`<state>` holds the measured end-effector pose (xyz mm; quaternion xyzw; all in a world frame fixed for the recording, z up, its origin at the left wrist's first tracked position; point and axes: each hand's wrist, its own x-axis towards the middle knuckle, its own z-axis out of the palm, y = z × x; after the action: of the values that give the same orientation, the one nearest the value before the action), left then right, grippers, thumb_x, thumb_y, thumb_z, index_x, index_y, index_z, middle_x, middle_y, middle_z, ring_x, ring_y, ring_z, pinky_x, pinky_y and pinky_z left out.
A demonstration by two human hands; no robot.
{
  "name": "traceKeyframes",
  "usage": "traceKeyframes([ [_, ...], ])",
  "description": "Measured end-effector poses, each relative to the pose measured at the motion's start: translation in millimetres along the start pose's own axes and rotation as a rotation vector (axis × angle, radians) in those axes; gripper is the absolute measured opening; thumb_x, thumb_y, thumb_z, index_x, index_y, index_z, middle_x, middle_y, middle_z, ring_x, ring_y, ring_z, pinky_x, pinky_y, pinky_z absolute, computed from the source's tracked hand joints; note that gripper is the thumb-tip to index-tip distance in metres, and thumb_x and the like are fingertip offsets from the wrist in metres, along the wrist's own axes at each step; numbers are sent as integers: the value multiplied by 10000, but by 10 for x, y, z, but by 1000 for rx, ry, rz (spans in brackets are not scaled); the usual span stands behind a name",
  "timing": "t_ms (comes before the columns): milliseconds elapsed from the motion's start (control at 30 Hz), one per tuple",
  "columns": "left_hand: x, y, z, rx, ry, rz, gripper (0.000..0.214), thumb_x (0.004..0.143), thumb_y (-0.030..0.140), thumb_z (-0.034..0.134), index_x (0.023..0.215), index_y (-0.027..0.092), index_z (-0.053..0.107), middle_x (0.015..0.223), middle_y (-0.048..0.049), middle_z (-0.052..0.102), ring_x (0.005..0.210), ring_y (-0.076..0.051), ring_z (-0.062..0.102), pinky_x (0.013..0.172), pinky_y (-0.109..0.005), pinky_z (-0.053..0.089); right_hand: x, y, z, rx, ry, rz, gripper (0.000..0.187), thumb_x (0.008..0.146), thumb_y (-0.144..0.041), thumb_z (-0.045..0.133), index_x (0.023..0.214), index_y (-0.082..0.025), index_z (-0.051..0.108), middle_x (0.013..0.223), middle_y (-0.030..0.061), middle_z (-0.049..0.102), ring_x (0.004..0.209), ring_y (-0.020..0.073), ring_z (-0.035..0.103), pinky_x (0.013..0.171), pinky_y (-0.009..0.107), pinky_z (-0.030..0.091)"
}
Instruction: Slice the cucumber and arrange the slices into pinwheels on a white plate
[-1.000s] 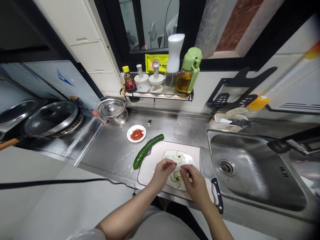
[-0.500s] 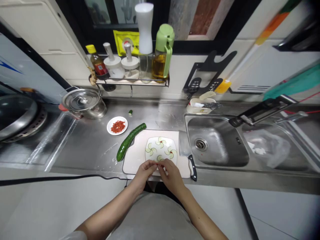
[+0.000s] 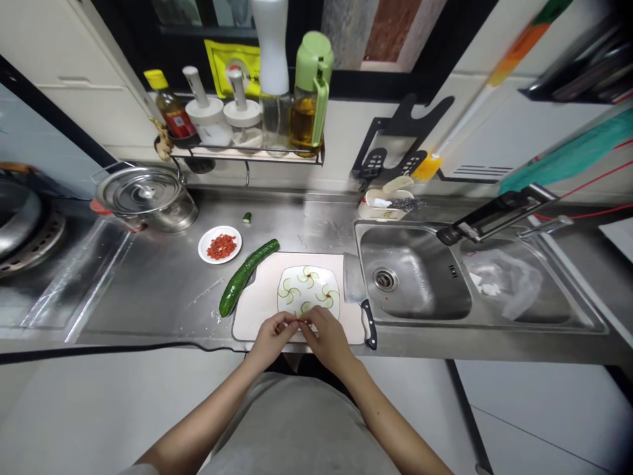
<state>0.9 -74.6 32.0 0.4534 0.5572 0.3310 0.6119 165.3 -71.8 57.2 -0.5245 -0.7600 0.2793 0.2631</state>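
My left hand (image 3: 271,338) and my right hand (image 3: 327,340) meet fingertip to fingertip over the near edge of a white squarish plate (image 3: 307,291). Both are closed in a pinch on a tiny red piece that looks like a goji berry (image 3: 298,320), mostly covered by the fingers. Thin cucumber slices lie on the plate in curved pinwheels, some with a red dot at the centre. Beneath it is a pale cutting board (image 3: 251,316). A whole cucumber (image 3: 247,277) rests along the board's left edge, a cleaver (image 3: 354,280) along its right.
Left of the board, a small white dish (image 3: 202,253) holds red goji berries, with a cucumber end (image 3: 247,217) nearby. A lidded steel pot (image 3: 173,208) stands farther back. On the right is a steel sink (image 3: 420,290). A condiment rack (image 3: 247,155) hangs above the counter.
The camera view has shifted slightly, so the scene sits farther left and a bit higher. Both hands keep pinching together at the plate's near edge.
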Motion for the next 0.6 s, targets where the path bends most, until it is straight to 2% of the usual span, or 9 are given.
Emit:
traceKeyframes([
  [133,35,-46,-33,95,38,34,258,766,402,611,842,161,667,707,8,598,576,-88,404,570,-218,330,73,15,8,-26,-48,11,108,905,-212,487,869,-209,588,857,48,597,820,176,541,706,292,429],
  [267,57,21,-93,91,84,35,272,765,417,606,844,168,683,683,8,593,560,-91,392,554,-216,318,253,79,-17,-34,-86,42,110,907,-231,491,882,-202,594,840,40,602,809,168,545,712,287,418],
  [433,150,73,-290,95,226,43,257,737,414,629,833,186,699,623,19,552,548,-95,378,535,-210,312,565,227,-34,-49,-86,134,96,896,-233,509,854,-205,590,805,19,610,793,161,542,691,266,392],
  [600,329,5,-409,140,359,68,265,733,398,617,874,186,688,692,11,590,548,-89,386,541,-207,339,740,340,121,-99,-160,166,135,910,-198,474,827,-192,580,842,20,623,781,145,534,675,249,372],
])
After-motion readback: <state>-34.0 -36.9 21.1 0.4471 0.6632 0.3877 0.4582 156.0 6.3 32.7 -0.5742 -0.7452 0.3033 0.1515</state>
